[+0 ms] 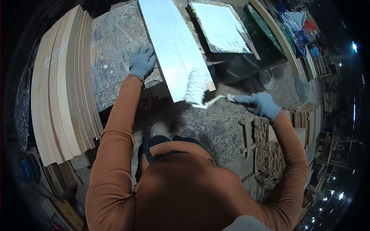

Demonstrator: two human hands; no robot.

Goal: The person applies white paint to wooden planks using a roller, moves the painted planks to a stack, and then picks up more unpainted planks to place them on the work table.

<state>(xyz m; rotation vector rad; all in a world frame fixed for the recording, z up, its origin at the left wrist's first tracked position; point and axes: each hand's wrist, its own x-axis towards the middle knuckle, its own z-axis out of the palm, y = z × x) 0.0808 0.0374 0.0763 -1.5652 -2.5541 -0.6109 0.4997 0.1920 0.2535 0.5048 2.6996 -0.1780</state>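
A long board (169, 42) with a white coat on its face lies lengthwise ahead of me on a stained worktable (115, 42). My left hand (142, 61), in a grey glove, rests at the board's left edge, its fingers extended forward along the side. Off to the right, my gloved right hand (263, 104) is closed around the handle of a paint roller (197, 85). The roller's white-coated sleeve lies over the near right end of the board. A bent, paint-covered rod joins the sleeve to the handle.
Stacked pale boards (63, 88) stand along the left side. A paint-covered tray (219, 29) sits over a dark drum (235, 69) at the right, with a bucket (266, 79) below. Piled wood pieces (268, 144) occupy the floor to my right.
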